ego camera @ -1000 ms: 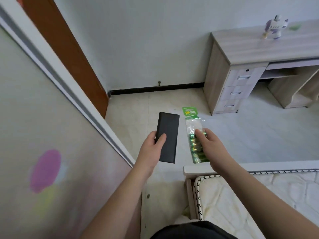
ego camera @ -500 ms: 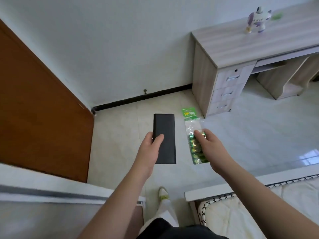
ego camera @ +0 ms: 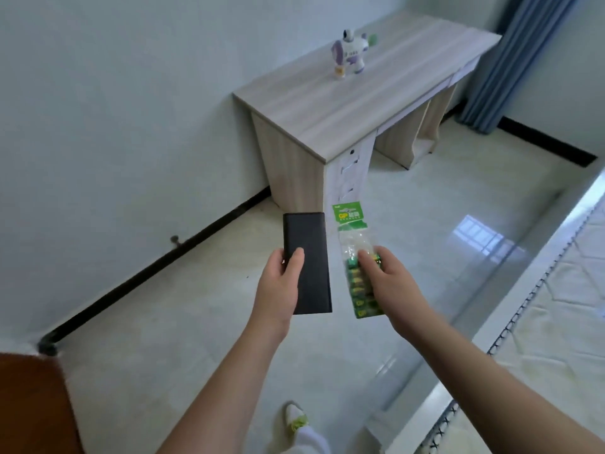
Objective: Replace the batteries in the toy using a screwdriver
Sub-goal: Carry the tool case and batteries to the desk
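Two hands out front, both loaded. Left hand (ego camera: 278, 290) grips a flat black rectangular case (ego camera: 307, 263), matte, thumb on its top face, fingers under; contents not visible. Right hand (ego camera: 389, 280) pinches a clear plastic battery pack (ego camera: 357, 257) by its middle, thumb on top; green header card reads "GP", smaller print too blurred to read. Green cells are stacked in the lower part of the sleeve. Case and pack sit side by side, close but apart.

Toy (ego camera: 348, 54), a white and purple plastic robot figure, stands upright on the desk (ego camera: 343, 106), toward the wall side of the top, away from the front edge. Rest of the desktop is open, light wood-grain laminate with square edges. Drawers sit under the near end, with a knee gap further along.

Glossy pale floor tiles (ego camera: 442, 224) give open room between the person and the desk. Mattress (ego camera: 563, 322) edge with black-stitched piping bounds the right side. Black skirting runs along the white wall. Brown door (ego camera: 29, 404) at lower left, blue curtain (ego camera: 520, 60) at far right. One shoe (ego camera: 296, 417) visible below.
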A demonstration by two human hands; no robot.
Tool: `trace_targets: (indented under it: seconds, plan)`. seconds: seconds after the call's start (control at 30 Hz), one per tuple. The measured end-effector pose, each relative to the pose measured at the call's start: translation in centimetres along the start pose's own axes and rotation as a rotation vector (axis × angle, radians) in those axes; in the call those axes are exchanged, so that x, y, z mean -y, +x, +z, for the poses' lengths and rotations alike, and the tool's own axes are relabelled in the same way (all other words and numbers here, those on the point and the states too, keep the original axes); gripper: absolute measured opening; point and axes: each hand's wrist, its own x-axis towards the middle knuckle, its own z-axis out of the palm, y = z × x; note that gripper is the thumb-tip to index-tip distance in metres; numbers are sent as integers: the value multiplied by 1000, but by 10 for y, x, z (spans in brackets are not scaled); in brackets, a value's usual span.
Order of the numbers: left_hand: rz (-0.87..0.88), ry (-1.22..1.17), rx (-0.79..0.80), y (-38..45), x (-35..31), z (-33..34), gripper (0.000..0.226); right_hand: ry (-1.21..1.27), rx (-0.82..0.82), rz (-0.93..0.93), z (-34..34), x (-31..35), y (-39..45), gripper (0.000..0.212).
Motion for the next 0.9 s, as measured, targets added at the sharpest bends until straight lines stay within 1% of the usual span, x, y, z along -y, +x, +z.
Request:
trace_targets:
  seconds: [0.2, 0.3, 0.47, 0.57, 0.7, 0.9]
  plan:
    - [-10, 0, 167, 58, -24, 0, 15, 39, -131, 22, 14, 27, 40, 21]
    - [-5, 20, 205, 84, -31, 9, 14, 95, -170, 22, 10, 34, 58, 19]
    - [-58, 36, 265, 117, -46, 41, 16, 149, -278, 37, -8, 43, 83, 19]
    - [-83, 25, 260, 137, -56, 68, 19, 171, -295, 37, -25, 51, 105, 19]
    - [-49, 2, 276, 175, -82, 98, 16, 187, -328, 24, -60, 70, 152, 19]
    - [-8, 13, 274, 236, -128, 156, 19, 162, -271, -9, -119, 120, 227, 22]
